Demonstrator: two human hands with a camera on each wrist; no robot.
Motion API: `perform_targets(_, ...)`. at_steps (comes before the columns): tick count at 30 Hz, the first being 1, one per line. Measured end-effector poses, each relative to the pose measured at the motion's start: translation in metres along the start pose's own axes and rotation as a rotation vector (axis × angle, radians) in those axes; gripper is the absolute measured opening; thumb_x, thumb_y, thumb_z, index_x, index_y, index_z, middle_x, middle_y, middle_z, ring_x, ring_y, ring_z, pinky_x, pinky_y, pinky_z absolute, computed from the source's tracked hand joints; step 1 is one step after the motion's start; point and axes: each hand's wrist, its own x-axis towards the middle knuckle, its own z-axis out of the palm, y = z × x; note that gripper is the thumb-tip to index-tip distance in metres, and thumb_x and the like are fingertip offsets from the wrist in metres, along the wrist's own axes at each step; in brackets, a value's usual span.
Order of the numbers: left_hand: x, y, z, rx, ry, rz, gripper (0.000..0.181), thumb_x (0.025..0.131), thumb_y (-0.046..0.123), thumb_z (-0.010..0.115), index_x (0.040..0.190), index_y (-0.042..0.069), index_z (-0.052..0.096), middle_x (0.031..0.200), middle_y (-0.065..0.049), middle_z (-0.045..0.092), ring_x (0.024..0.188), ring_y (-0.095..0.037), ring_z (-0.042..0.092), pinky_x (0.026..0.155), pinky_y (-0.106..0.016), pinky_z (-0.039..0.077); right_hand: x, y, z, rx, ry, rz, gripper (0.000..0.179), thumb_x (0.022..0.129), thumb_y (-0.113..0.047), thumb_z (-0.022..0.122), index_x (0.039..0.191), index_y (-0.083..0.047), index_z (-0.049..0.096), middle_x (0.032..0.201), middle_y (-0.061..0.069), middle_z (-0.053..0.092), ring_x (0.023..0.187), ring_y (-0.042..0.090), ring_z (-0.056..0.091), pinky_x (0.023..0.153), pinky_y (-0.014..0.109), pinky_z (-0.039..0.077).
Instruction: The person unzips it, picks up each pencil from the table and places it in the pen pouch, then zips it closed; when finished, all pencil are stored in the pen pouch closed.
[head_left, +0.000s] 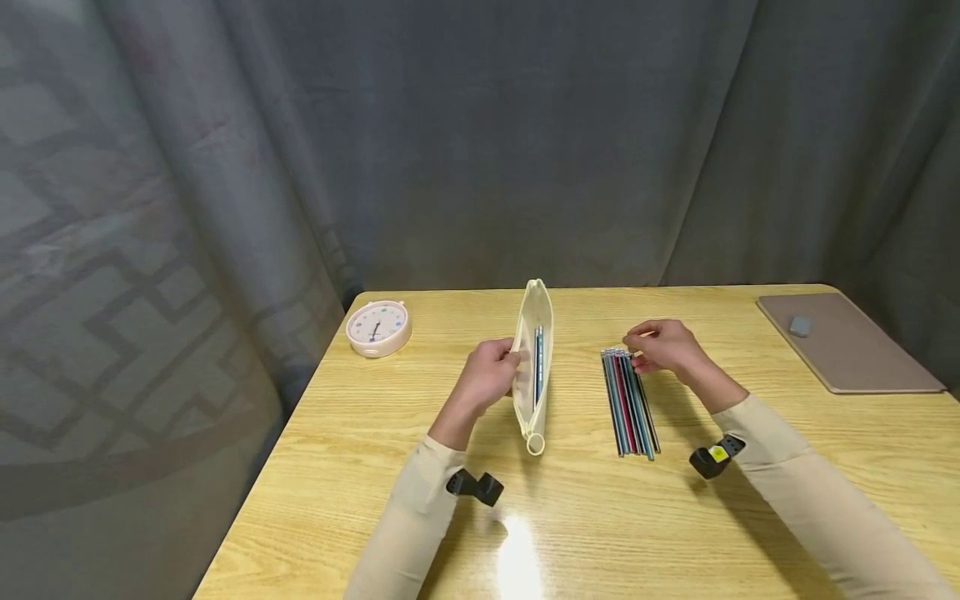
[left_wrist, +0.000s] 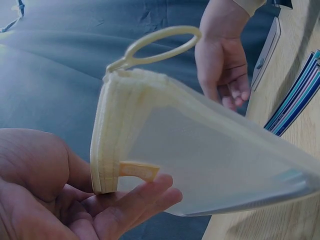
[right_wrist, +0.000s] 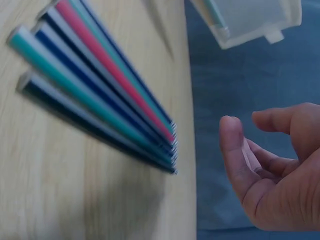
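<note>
My left hand (head_left: 487, 372) pinches the zippered edge of a cream, see-through zip pouch (left_wrist: 165, 130), its mouth spread apart. Inside the pouch a few pencils, blue and light blue, stand along the wall. An orange-yellow tab (left_wrist: 141, 170) shows near my left fingers, and a ring pull (head_left: 536, 444) hangs at the pouch's near end. To the right, several pencils (head_left: 628, 404) in dark blue, teal and red lie side by side on the wooden table. My right hand (head_left: 663, 346) hovers over their far ends, fingers loosely bent and holding nothing.
A pale pink round clock (head_left: 378, 328) sits at the table's (head_left: 420, 317) back left. On the right lies a brownish-grey mat (head_left: 847, 346) with a small grey-blue block (head_left: 800, 326) on it. Grey curtains (head_left: 510, 150) hang behind the table's far edge.
</note>
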Motion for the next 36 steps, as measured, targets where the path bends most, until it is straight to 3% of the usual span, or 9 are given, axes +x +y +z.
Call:
perform_targets(6, 0.0, 0.0, 0.001, 0.01, 0.0, 0.002, 0.034, 0.106, 0.006, 0.048, 0.132, -0.007, 0.065, 0.11, -0.024, 0.07, 0.079, -0.024, 0.071, 0.064, -0.032, 0.064, 0.005, 0.013, -0.004, -0.042, -0.004, 0.05, 0.047, 0.104, -0.018, 0.059, 0.134, 0.017, 0.051, 0.113, 0.028, 0.064, 0.074, 0.011, 0.07, 0.073, 0.034, 0.066)
perform_targets(13, 0.001, -0.003, 0.001, 0.001, -0.007, 0.012, 0.033, 0.106, 0.006, 0.048, 0.131, -0.008, 0.065, 0.109, -0.024, 0.07, 0.082, -0.029, 0.073, 0.065, -0.033, 0.065, 0.011, 0.03, -0.007, -0.035, -0.032, 0.071, 0.05, 0.102, -0.018, 0.062, 0.134, 0.018, 0.049, 0.096, 0.016, 0.067, 0.072, 0.012, 0.07, 0.068, 0.031, 0.065)
perform_targets(24, 0.0, -0.002, 0.002, 0.011, -0.016, 0.013, 0.033, 0.107, 0.007, 0.049, 0.13, -0.007, 0.066, 0.11, -0.024, 0.07, 0.082, -0.027, 0.072, 0.065, -0.033, 0.065, 0.011, 0.043, -0.003, -0.29, -0.034, 0.026, 0.039, 0.099, -0.011, 0.066, 0.121, 0.019, 0.057, 0.085, 0.02, 0.069, 0.062, 0.014, 0.067, 0.057, 0.032, 0.063)
perform_targets(36, 0.0, 0.0, 0.001, 0.008, -0.013, 0.002, 0.034, 0.107, 0.008, 0.048, 0.132, -0.005, 0.066, 0.11, -0.023, 0.07, 0.082, -0.025, 0.071, 0.067, -0.033, 0.065, 0.015, 0.045, 0.001, -0.328, -0.016, -0.01, 0.037, 0.094, -0.003, 0.07, 0.12, 0.02, 0.057, 0.071, 0.011, 0.068, 0.057, 0.011, 0.065, 0.055, 0.03, 0.062)
